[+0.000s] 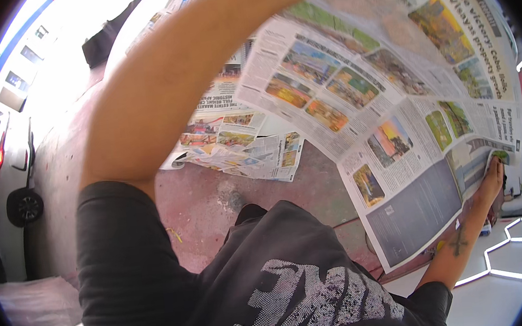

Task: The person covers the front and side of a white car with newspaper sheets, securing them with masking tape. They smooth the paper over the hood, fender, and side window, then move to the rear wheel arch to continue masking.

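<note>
Right hand (493, 178) grips the near right edge of an open newspaper sheet (393, 108) held up at right; left hand out of view above, grasp indeterminate; loose newspapers (241, 146) on red floor (196, 200).

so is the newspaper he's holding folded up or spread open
Spread open: the newspaper sheet shows full pages with crease lines, right hand gripping its lower edge. The left hand is out of frame.

The left arm rises from a dark sleeve at the shoulder, bends at the elbow and stretches up across the view, its hand out of sight past the upper edge. The right forearm, marked with a dark cross tattoo, extends outward low on the right; the right hand (492, 179) pinches with fingers closed.
</note>
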A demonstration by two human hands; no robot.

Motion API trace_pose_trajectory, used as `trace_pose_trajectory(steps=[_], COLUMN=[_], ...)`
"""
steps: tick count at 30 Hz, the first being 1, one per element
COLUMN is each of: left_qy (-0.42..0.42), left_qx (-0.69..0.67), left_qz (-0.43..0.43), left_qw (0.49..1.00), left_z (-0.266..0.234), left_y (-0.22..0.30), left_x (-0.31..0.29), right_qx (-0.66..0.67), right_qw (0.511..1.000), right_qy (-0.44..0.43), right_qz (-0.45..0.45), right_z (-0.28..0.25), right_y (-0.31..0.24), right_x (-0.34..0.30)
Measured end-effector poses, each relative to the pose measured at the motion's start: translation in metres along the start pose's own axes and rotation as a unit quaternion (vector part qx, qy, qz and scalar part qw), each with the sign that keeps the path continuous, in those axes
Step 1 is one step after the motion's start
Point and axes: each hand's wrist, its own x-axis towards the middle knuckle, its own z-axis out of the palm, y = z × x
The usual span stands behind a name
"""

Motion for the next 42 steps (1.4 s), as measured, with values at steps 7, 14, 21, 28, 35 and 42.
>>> trace_pose_trajectory(steps=[7,14,21,28,35,42], left_qy=[0.005,-0.008,-0.230,-0.335,-0.283,-0.245], left_qx=[-0.044,-0.028,0.036,0.071,-0.126,-0.059], left_qz=[-0.343,-0.499,-0.671,-0.313,-0.375,-0.364], left_qw=[0.938,0.866,0.704,0.886,0.874,0.897], left_z=[-0.018,-0.050,-0.113,-0.029,0.031,0.040], left_y=[-0.064,-0.102,-0.126,0.046,0.040,0.020], left_x=[-0.157,-0.299,-0.419,-0.362,-0.377,-0.389], right_qx=[-0.365,-0.479,-0.314,-0.409,-0.387,-0.425], right_qw=[0.905,0.817,0.803,0.673,0.682,0.705], right_qy=[0.027,-0.124,-0.368,-0.496,-0.526,-0.469], right_qz=[-0.217,-0.297,-0.348,-0.366,-0.329,-0.321], right_z=[0.035,0.100,0.196,0.222,0.235,0.198], right_y=[-0.035,-0.100,-0.121,-0.084,-0.077,-0.028], right_x=[0.041,0.015,-0.029,-0.148,-0.200,-0.176])
